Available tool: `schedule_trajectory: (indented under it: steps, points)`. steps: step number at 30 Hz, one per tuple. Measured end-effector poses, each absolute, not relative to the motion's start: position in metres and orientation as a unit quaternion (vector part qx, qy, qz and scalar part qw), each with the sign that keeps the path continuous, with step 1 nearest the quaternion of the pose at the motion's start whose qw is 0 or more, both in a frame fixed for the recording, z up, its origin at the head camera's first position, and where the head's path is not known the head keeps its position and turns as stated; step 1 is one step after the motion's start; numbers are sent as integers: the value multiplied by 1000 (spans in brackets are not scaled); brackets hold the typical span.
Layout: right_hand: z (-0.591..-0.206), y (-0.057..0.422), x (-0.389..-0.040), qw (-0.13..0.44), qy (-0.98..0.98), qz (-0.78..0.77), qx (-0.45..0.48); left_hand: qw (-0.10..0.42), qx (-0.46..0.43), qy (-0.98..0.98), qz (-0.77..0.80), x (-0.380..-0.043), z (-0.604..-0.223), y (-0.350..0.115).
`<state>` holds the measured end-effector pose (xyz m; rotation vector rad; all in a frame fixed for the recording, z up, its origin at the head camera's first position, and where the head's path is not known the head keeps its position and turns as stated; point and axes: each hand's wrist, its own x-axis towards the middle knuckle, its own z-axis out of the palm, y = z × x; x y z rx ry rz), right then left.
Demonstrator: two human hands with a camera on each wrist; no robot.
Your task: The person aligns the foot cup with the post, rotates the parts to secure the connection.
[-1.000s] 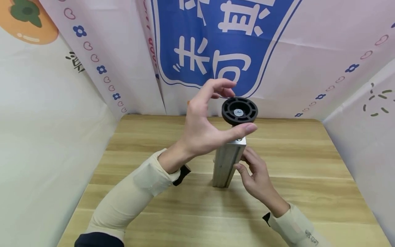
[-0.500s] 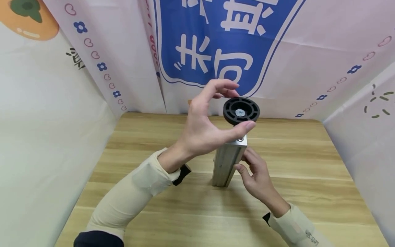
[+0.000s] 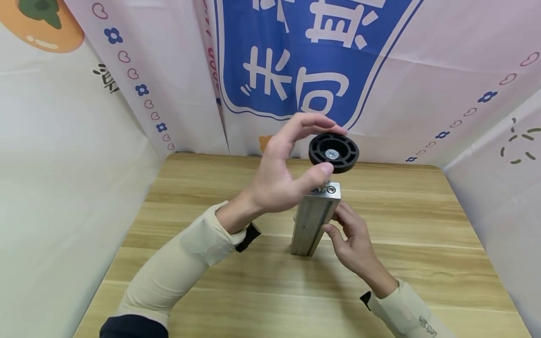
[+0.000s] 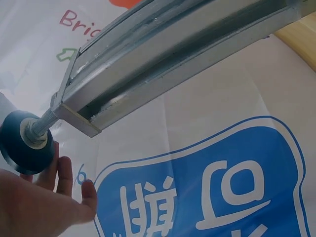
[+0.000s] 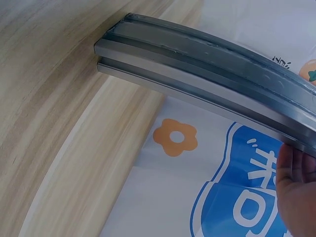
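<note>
An aluminium profile point(image 3: 314, 225) stands upright on the wooden table. At its top sits a black round levelling foot point(image 3: 345, 163), its ribbed underside and central screw facing up. In the left wrist view a threaded stem point(image 4: 45, 122) joins the foot to the profile's end plate. My left hand point(image 3: 276, 173) pinches the foot's rim, thumb at the near side and fingertips at the far side. Lower down, my right hand point(image 3: 354, 244) grips the profile, thumb on the near face and the other fingers partly hidden behind it. The right wrist view shows those fingers against the profile's edge.
The wooden table point(image 3: 203, 291) reaches back to a printed cloth point(image 3: 177, 84) with a blue sign. White cloth walls point(image 3: 50, 164) close off the left and right sides. A black strap point(image 3: 248, 237) shows under the left wrist.
My left thumb has moved leftward along the near rim of the foot, while the fingertips have shifted right along the far rim. My right hand and the profile stay in place.
</note>
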<state>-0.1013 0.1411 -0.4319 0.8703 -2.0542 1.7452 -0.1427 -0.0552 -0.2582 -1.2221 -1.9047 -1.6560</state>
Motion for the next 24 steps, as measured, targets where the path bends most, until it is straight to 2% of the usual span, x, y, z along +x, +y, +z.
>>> schedule_trajectory:
  steps: [5,9,13,19,24]
  points:
    - [-431,140,-101,154,-718,610,298,125,-457,-656,-588,-143,-259,-54]
    - [-432,140,-101,157,-716,611,299,111,-460,-656,-588,-143,-259,-54]
    - [-432,140,-102,158,-713,612,303,129,-452,-669,-575,-141,-258,-54]
    - [-434,140,-102,164,-708,610,316,189,-417,-703,-544,-140,-256,-54]
    - [-434,141,-101,164,-711,607,315,219,-387,-724,-527,-139,-254,-52]
